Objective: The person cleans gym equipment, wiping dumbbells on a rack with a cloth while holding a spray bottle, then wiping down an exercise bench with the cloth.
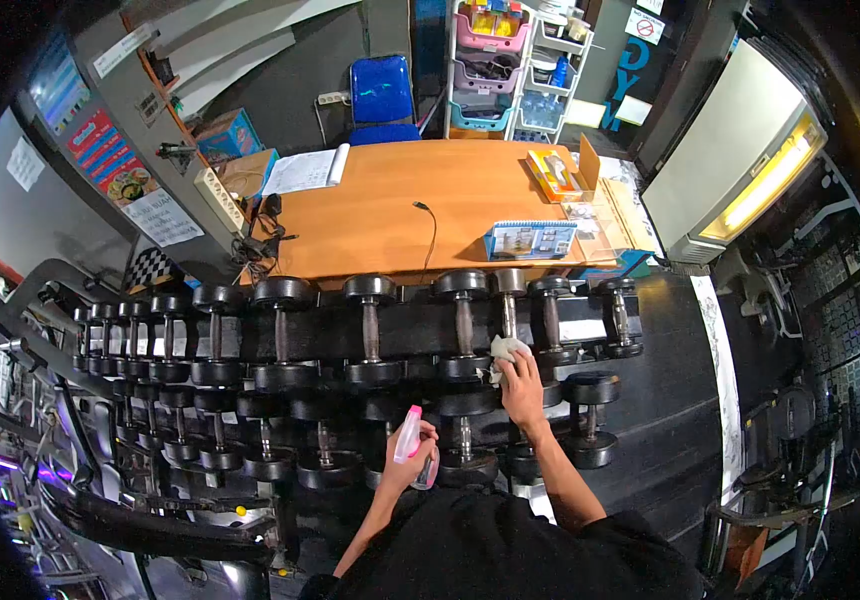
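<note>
My left hand (408, 464) is wrapped round a clear spray bottle with a pink top (410, 436), in front of the lower row of dumbbells. A crumpled white cloth (506, 349) is pressed under the fingers of my right hand (520, 385). That cloth lies against the near end of a dumbbell with a silver handle (509, 312) in the upper row. Just left of it stands a black dumbbell (464, 325), and to its right another black dumbbell (551, 318).
Behind the rack is an orange-brown desk (380, 215) with a desk calendar (531, 240), a cable and papers. A blue chair (382, 95) and shelving stand beyond. Gym machines are on the left; a lit fridge (735, 150) stands at the right.
</note>
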Available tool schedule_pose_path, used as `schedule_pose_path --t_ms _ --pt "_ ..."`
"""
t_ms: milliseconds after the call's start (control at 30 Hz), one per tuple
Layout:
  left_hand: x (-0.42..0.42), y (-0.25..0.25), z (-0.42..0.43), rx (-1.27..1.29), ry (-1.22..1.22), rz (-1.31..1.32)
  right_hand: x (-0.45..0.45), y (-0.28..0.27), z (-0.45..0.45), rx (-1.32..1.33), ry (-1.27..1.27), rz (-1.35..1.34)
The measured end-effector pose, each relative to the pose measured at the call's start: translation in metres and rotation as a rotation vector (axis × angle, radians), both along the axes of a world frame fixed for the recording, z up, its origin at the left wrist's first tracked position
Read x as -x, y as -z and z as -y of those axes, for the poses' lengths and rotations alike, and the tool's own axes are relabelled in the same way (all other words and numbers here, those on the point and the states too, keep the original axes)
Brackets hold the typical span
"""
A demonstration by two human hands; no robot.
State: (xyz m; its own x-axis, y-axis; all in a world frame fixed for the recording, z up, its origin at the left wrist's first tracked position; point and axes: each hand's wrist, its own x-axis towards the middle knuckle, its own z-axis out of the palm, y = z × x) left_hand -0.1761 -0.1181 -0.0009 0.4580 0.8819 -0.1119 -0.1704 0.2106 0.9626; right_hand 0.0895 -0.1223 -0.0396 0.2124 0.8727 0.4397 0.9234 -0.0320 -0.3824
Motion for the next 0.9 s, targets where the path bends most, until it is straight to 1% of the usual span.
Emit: schedule_pose_path --t_ms 67,367,433,467,500,567,600,667,700,767,800,833,900 --pt "-0.002 0.0 0.001 0.001 0.006 -0.001 -0.001 -0.001 0.005 0.06 -0.048 0.021" --pt "-0.016 -0.002 -0.002 -0.063 0.052 -0.007 -0.002 0.003 0.037 0.089 -0.143 0.05" --pt "-0.019 -0.002 -0.002 -0.064 0.057 -0.007 -0.001 -0.003 0.044 0.152 -0.168 0.025" --pt "-0.02 -0.001 -0.002 -0.062 0.058 -0.021 -0.004 0.003 0.046 0.15 -0.181 -0.009" --pt "-0.021 -0.003 -0.002 -0.059 0.059 -0.035 -0.003 -0.003 0.049 0.15 -0.18 -0.009" --pt "-0.022 -0.005 -0.003 -0.06 0.074 -0.041 -0.002 -0.016 0.057 0.408 -0.16 -0.298" --pt "-0.023 -0.007 -0.003 -0.061 0.088 -0.046 0.0 -0.02 0.059 0.408 -0.159 -0.298" --pt "-0.025 -0.005 -0.004 -0.056 0.093 -0.056 0.004 -0.025 0.059 0.363 -0.056 -0.647" --pt "-0.026 -0.006 -0.005 -0.052 0.097 -0.066 0.002 -0.023 0.058 0.362 -0.054 -0.648" --pt "-0.028 -0.006 -0.004 -0.042 0.095 -0.043 -0.001 -0.016 0.053 0.092 -0.058 -0.596" --pt "-0.029 -0.008 -0.005 -0.032 0.092 -0.018 -0.003 -0.02 0.047 0.021 -0.05 -0.57" --pt "-0.03 -0.01 -0.005 -0.033 0.094 -0.019 -0.006 -0.024 0.041 0.02 -0.048 -0.571" --pt "-0.031 -0.014 -0.005 -0.043 0.097 -0.033 -0.01 -0.031 0.032 -0.035 -0.002 -0.38"
